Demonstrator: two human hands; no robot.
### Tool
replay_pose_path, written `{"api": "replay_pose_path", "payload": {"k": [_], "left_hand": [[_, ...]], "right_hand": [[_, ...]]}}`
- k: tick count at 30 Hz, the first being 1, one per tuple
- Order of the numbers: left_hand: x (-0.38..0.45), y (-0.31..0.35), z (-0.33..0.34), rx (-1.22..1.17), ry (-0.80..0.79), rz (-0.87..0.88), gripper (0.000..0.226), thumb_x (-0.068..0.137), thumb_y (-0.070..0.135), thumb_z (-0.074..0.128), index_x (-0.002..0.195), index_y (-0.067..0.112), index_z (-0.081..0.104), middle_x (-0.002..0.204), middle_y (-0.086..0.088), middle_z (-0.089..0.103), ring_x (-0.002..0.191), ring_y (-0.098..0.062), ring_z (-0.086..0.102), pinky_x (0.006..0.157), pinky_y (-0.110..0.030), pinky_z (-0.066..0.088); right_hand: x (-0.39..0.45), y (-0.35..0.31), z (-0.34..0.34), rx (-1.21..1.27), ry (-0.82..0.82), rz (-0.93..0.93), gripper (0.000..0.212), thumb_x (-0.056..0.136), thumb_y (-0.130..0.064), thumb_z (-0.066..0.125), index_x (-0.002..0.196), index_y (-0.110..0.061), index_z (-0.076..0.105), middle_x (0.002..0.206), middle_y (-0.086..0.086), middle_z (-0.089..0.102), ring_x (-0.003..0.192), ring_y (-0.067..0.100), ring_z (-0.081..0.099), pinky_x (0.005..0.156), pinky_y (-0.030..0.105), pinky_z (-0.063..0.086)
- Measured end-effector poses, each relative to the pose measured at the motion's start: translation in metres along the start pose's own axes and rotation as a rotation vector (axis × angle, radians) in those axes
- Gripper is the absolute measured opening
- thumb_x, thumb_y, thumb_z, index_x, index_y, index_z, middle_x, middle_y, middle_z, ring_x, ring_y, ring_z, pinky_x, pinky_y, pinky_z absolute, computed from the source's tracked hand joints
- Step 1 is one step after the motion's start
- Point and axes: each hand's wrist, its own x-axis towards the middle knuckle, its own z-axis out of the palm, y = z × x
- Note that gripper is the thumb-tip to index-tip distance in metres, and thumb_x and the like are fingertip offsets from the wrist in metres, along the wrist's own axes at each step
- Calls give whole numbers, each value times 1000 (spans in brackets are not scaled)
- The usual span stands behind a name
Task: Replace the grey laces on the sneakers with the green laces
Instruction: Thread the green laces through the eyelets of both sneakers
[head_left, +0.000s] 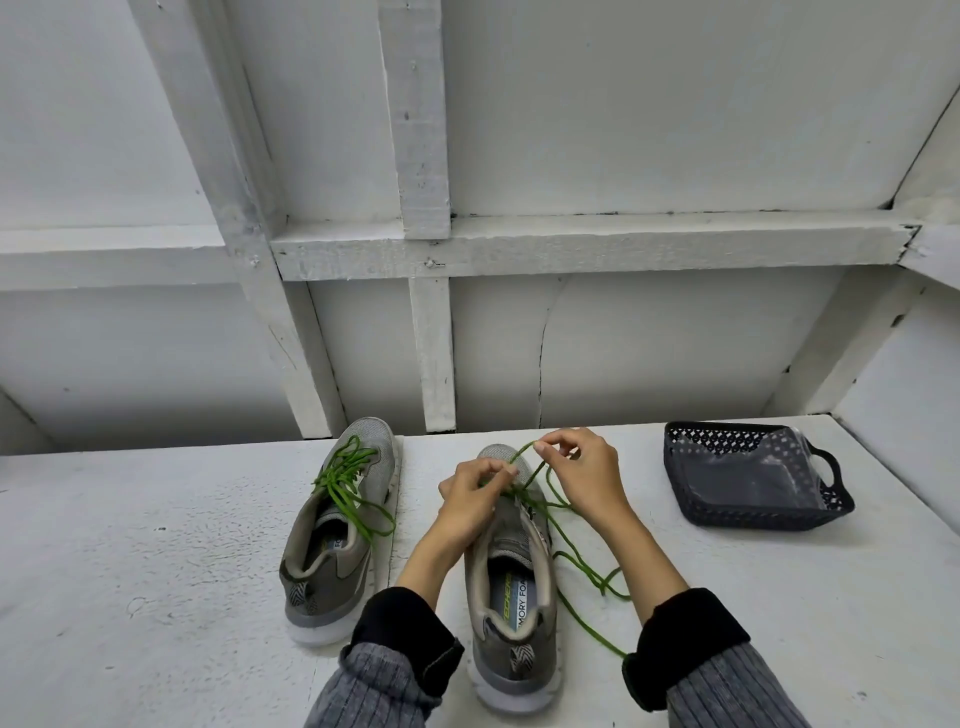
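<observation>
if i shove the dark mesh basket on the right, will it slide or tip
Probably slides: the basket sits low and wide on the white table. It looks like light perforated plastic, so likely little resistance. Its handle may snag.

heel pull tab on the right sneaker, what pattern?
Black-and-white chevron stripes on the grey mesh sneaker's heel tab, seen in the head view.

Both hands (470, 499) (584, 475) pinch green lace (566, 558) over sneaker (511, 597)

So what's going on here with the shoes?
A person is relacing grey sneakers in green. The left sneaker already carries a green lace. Both hands work on the right sneaker: the left hand and right hand each pinch its green lace, loose ends trailing on the table. A dark basket sits to the right.
</observation>
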Motion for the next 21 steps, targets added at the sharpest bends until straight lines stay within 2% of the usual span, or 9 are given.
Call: {"api": "replay_pose_path", "payload": {"k": [2, 4, 6, 9, 12, 14, 16, 19, 21], "left_hand": [[-2, 13, -8, -260, 38, -107, 25, 73, 44, 55, 73, 21, 66, 86, 3, 68, 97, -19, 57, 90, -35, 40], [0, 22, -20, -457, 100, -179, 20, 87, 29, 46, 69, 20, 50, 68, 9, 68, 83, -12, 58, 80, -33, 31], [1, 29, -36, -629, 159, -156, 29, 97, 19, 35, 69, 20, 39, 52, 9, 58, 65, -9, 58, 73, -32, 31], [2, 35, -57, -800, 306, -87, 32, 103, 20, 36, 72, 17, 42, 46, 8, 37, 43, -8, 35, 57, -24, 42], [1, 32, -69, -452, 365, 60, 31, 103, 30, 43, 76, 17, 53, 58, 8, 33, 45, -5, 28, 42, -17, 28], [-2, 32, -67, -175, 314, 174, 33, 102, 33, 46, 76, 16, 57, 62, 8, 37, 55, -7, 32, 49, -22, 27], [-5, 34, -60, -25, 232, 266, 34, 101, 31, 49, 71, 16, 57, 64, 4, 40, 62, -11, 34, 57, -27, 28], [-4, 34, -50, 96, 138, 316, 38, 94, 46, 52, 65, 23, 57, 60, 2, 36, 57, -9, 32, 59, -32, 26], [-3, 30, -44, 184, 82, 321, 43, 86, 62, 49, 66, 26, 60, 59, 7, 40, 58, -10, 36, 61, -33, 29]], "right_hand": [[0, 8, -1, 30, 73, 87, 11, 90, -19, 65, 80, -16, 67, 77, 1, 62, 71, 11, 53, 61, 13, 38], [-2, 20, -2, 69, 123, 222, 15, 92, -16, 60, 77, -14, 63, 78, 3, 63, 74, 20, 60, 67, 25, 48], [-6, 34, 1, 68, 135, 343, 20, 94, -17, 57, 74, -17, 57, 79, 5, 65, 78, 29, 64, 73, 38, 55], [-13, 48, 8, 21, 132, 459, 21, 94, -18, 55, 73, -17, 55, 79, 9, 65, 78, 33, 66, 76, 46, 56], [-20, 47, 8, -45, 93, 501, 11, 94, -16, 55, 87, -10, 61, 96, 13, 66, 82, 28, 61, 71, 33, 50], [-20, 42, 8, -121, 71, 427, 16, 93, -11, 56, 108, -8, 59, 110, 11, 60, 92, 24, 56, 74, 28, 43], [-18, 32, 9, -75, 40, 252, 30, 92, -7, 56, 121, -10, 54, 118, 7, 55, 105, 22, 54, 87, 32, 44], [-17, 2, 13, 59, -107, 15, 37, 96, -9, 51, 132, -18, 49, 126, -6, 55, 118, 11, 47, 99, 28, 37], [-17, -10, 14, 118, -223, -37, 35, 98, -15, 49, 133, -21, 47, 127, -11, 56, 119, 4, 46, 99, 26, 36]]}}
